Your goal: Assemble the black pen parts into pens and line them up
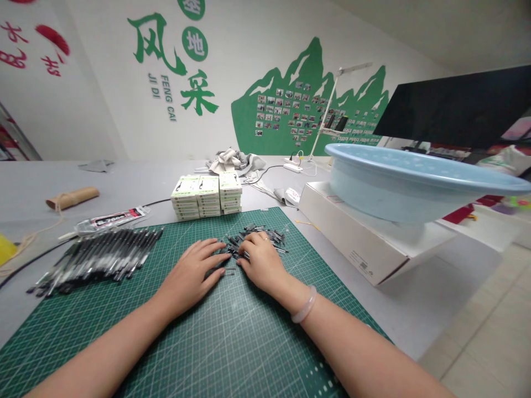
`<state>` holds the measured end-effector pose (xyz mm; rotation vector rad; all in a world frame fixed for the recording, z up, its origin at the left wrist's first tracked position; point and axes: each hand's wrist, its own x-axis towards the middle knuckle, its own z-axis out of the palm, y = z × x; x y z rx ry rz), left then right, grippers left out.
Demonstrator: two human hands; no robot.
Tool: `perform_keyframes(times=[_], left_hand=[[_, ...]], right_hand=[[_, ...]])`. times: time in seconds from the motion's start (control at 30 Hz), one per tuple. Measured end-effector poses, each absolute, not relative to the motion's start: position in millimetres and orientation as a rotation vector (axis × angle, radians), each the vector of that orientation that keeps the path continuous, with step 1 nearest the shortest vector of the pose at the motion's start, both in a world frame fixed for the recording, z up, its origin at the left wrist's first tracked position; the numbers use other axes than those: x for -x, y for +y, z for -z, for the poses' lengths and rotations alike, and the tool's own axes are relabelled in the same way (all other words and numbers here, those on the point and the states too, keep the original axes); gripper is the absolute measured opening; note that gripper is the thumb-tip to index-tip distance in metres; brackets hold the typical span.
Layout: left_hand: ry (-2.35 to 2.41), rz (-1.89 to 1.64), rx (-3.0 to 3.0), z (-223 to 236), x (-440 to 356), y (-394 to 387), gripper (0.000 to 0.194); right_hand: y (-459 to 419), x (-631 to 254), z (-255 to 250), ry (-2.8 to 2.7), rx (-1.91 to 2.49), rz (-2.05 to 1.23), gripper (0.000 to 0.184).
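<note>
Lettering [168, 98] in green on the far wall reads FENG CAI and JI DI, with large Chinese characters [199, 93] beside it, 风, 采 and, in a circle, 地. At the far left, one clear packet [114, 219] carries a code starting with S, the rest of which I can't read surely; print on the white carton [357, 237] at right is too small. I count three stacks of white-and-green boxes [196, 193], one blue basin [390, 190] on that carton, and one bracelet [306, 305] on my right wrist. Pens [99, 254], black and clear, lie in one row at left, too packed to count. Small black parts [271, 237] sit in one loose pile on the far part of my green cutting mat [199, 348]. My left hand [191, 271] rests at its left edge, fingers stretched; my right hand [261, 262] curls over it, close beside. I can't tell whether either grips a part.
</note>
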<state>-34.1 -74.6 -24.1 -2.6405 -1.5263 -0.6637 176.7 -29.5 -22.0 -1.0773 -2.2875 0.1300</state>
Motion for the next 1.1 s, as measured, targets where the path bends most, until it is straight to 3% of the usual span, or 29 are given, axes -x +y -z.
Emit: perform_keyframes(times=[0.23, 0.43, 0.6, 0.8, 0.93, 1.03, 1.1], left_hand=[[-1.539, 0.728, 2.568, 26, 24, -67, 0.028], [-1.633, 0.781, 2.492, 14, 5, -55, 0.012], [-1.728, 0.786, 2.482, 11, 14, -46, 0.010], [-1.752, 0.851, 2.501, 13, 27, -43, 0.013], [-1.757, 0.957, 2.456, 10, 25, -48, 0.014], [-1.935, 1.026, 2.396, 7, 26, -52, 0.016], [-2.063, 1.084, 2.320, 7, 29, -51, 0.017]], right_hand=[[-30, -174, 21, -2.301, 1.077, -0.118, 0.002], [-25, -176, 22, -2.114, 1.128, -0.290, 0.004], [-24, -177, 19, -2.126, 1.134, -0.345, 0.005], [-16, -178, 14, -1.765, 1.185, -0.897, 0.002], [-12, -179, 9, -1.451, 1.087, -1.276, 0.010], [-14, -179, 6, -1.462, 1.049, -1.294, 0.007], [-18, -179, 5, -1.635, 1.093, -1.123, 0.003]])
